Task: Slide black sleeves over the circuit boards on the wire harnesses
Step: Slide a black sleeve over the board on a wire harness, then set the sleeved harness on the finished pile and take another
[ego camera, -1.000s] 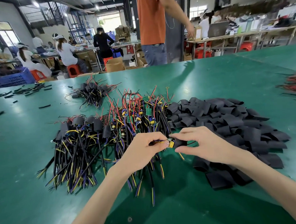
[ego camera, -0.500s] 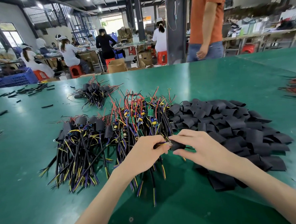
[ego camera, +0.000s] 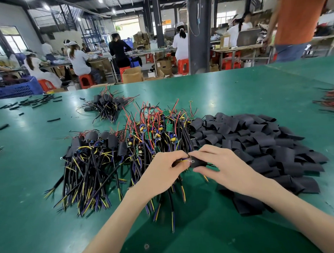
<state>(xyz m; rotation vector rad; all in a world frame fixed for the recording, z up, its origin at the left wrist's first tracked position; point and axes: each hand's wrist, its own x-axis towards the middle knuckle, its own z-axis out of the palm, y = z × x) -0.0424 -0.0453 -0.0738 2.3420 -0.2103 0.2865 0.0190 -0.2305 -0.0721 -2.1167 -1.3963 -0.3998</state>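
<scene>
- Black sleeve (ego camera: 198, 162) sits between the two hands, just above the near middle of the green table (ego camera: 237, 93), pinched between the right hand (ego camera: 226, 169) thumb and curled fingers.
- Left hand (ego camera: 162, 172) pinches the wire harness (ego camera: 179, 161) at the sleeve's mouth, where a ring terminal (ego camera: 192, 160) and yellow and purple wires show.
- Printing on the green boards in the bare harness pile (ego camera: 162, 132) is too small to read.
- Loose sleeves (ego camera: 257, 142) lie heaped to the right, touching the bare harness pile; sleeved harnesses (ego camera: 93, 157) lie to the left.
- Open green surface runs along the near edge under the forearms and beyond the piles to the far edge.
- A second ago a yellow part of the board showed between the fingertips; now the sleeve covers it.
- The person in the orange shirt (ego camera: 300, 17) has moved from the middle background to the far right.
</scene>
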